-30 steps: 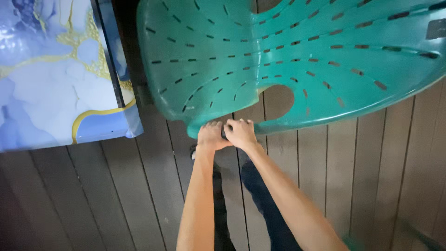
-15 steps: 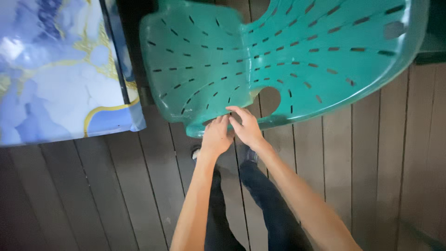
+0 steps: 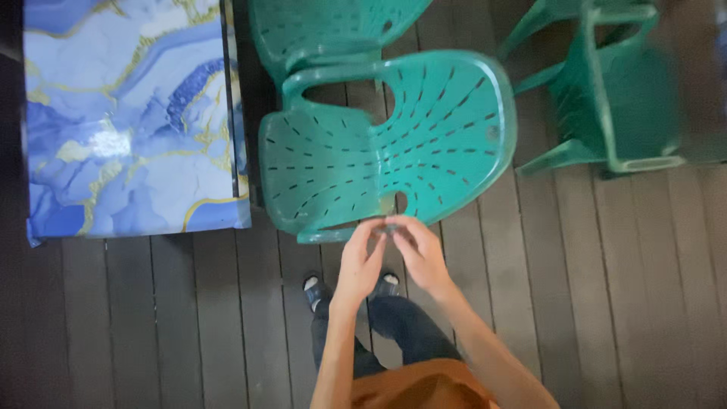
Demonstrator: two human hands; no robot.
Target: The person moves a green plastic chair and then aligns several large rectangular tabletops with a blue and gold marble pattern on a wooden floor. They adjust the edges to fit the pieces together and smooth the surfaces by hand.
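**Two hands at the rim of a green slotted plastic chair**

Head view. Item: green moulded plastic chair with slotted seat and back (image 3: 386, 155), standing on the dark grey wooden plank floor (image 3: 606, 303), just right of the table with a blue, white and gold marbled top (image 3: 129, 121). Left hand (image 3: 362, 261) and right hand (image 3: 419, 254): raised together at the chair's near edge, fingers loosely curled, fingertips meeting over something small and dark; whether they pinch it cannot be told. Second green plastic chair (image 3: 333, 30) behind the first. Third green plastic chair (image 3: 606, 91) to the right, blurred. Below: dark trousers, sandalled feet (image 3: 314, 291).
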